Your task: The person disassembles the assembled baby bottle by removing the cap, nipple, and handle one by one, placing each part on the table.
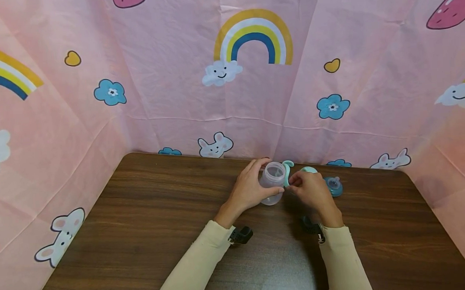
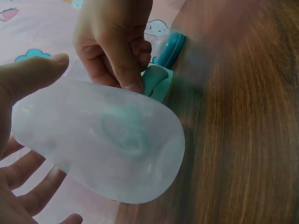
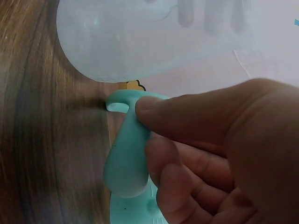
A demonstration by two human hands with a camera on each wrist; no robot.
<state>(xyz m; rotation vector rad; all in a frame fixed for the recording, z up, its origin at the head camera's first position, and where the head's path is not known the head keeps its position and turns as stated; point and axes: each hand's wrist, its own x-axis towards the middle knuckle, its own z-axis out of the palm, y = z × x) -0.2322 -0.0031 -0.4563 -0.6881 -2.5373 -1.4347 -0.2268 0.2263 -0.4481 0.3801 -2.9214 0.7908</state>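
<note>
A translucent baby bottle (image 1: 272, 191) without a top stands upright near the back of the table, its round mouth uncovered. My left hand (image 1: 245, 187) grips it from the left, thumb in front and fingers round the far side. Just right of the bottle, my right hand (image 1: 314, 192) pinches a mint-green bottle handle (image 3: 125, 156) between thumb and index finger. In the left wrist view the bottle (image 2: 98, 135) covers part of the handle piece, whose green shows faintly through its wall.
Beyond the right hand lies another mint-green part (image 1: 309, 170), partly hidden. Right of that sits a teal collar with a clear nipple (image 1: 334, 186). A pink patterned cloth (image 1: 174, 86) hangs along the back edge of the brown wooden table (image 1: 161, 223).
</note>
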